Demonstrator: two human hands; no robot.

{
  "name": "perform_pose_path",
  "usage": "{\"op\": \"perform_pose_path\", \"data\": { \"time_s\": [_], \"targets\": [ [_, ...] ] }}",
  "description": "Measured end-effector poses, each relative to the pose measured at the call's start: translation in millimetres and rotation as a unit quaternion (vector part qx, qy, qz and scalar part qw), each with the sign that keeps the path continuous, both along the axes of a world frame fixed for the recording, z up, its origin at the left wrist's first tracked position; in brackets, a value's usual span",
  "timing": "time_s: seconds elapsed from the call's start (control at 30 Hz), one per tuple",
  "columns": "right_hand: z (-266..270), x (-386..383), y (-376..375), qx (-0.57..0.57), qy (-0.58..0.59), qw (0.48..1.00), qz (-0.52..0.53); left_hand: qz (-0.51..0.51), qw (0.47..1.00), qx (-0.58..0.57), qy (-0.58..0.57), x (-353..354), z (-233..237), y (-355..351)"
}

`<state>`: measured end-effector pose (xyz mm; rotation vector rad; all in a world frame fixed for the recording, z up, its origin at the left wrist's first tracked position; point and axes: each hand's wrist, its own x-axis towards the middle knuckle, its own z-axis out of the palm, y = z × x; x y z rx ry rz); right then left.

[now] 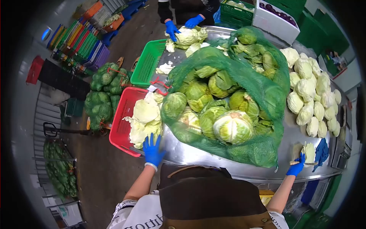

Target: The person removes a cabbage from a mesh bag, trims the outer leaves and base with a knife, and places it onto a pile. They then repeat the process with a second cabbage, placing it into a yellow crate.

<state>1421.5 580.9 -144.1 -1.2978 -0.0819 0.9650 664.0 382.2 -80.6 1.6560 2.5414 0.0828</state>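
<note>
My left hand point(153, 151), in a blue glove, is spread open at the near end of the red basket point(122, 124), over pale cabbage leaves point(146, 114). In a blue glove too, my right hand point(296, 166) is closed around a knife point(309, 164) at the table's near right. Just beyond the knife are a pale cabbage piece point(309, 152) and a blue cloth point(322, 153). Between my hands lies an open green mesh sack point(248, 152) with several green cabbages, the nearest a cabbage point(233, 127) with its cut base showing.
Trimmed cabbages point(306, 89) are piled at the right of the metal table point(183, 152). Behind the red basket is a green basket point(148, 61). Across the table, a co-worker's gloved hands point(183, 27) touch a cabbage. Filled mesh sacks point(101, 103) stand on the floor at left.
</note>
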Motion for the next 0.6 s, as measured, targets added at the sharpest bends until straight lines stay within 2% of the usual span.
{"op": "perform_pose_path", "data": {
  "time_s": [0.1, 0.13, 0.2, 0.23, 0.3, 0.33, 0.47, 0.6],
  "targets": [
    [63.3, -100.0, -4.4, -0.017, -0.071, 0.993, 0.093, -0.053, 0.997, -0.032, 0.043, -23.1, -25.7, 4.0],
    [114.1, -170.0, -9.4, -0.026, -0.156, 0.983, 0.089, -0.062, 0.996, -0.030, 0.055, -33.9, -31.6, 9.1],
    [125.7, -222.2, -11.7, 0.041, -0.237, 0.963, 0.124, -0.094, 0.991, -0.004, 0.097, -57.7, -41.4, 19.6],
    [134.0, -248.1, -14.4, 0.074, -0.276, 0.948, 0.139, -0.076, 0.995, -0.018, 0.066, -68.5, -44.1, 24.9],
    [158.0, -306.0, -28.2, 0.040, -0.299, 0.933, 0.197, -0.043, 0.998, -0.053, 0.007, -87.4, -47.1, 28.7],
    [172.7, -345.6, -34.0, 0.038, -0.301, 0.930, 0.207, -0.037, 0.998, -0.045, 0.014, -96.5, -49.7, 30.0],
    [178.7, -459.0, -57.4, 0.028, -0.279, 0.896, 0.345, -0.012, 0.998, -0.051, -0.021, -152.9, -70.6, 36.7],
    [140.3, -549.8, -74.2, 0.055, -0.250, 0.832, 0.492, 0.008, 0.999, -0.035, -0.022, -228.1, -82.6, 41.7]
  ]
}}
